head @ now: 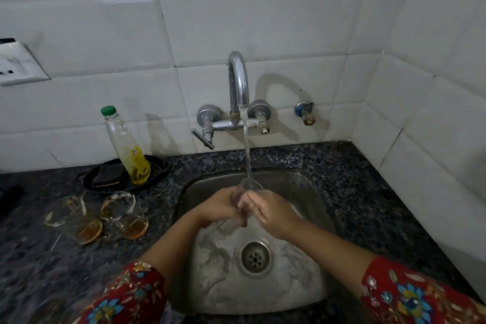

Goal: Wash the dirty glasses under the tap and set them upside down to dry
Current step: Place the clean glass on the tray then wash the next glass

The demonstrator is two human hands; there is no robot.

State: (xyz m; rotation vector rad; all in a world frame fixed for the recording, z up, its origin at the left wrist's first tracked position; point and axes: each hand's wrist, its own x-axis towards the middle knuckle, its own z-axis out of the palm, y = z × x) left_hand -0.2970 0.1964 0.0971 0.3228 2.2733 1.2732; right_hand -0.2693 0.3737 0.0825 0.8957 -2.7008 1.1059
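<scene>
2 hands, left point(218, 208) and right point(274, 214), gripping glass point(251, 186) under tap point(238, 79); 2 dirty glasses point(71, 218) point(123, 214) alongside.

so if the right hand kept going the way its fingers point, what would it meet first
The right hand points left at the glass, which it seems to hold; just beyond is the left hand. Blur makes exact contact uncertain.

The left forearm point(171, 242) and right forearm point(328, 242) (both bare below the elbow) converge in front. The left hand point(219, 206) curls round a glass point(251, 184); the right hand point(272, 216) grips its other side, fingers bent.
</scene>
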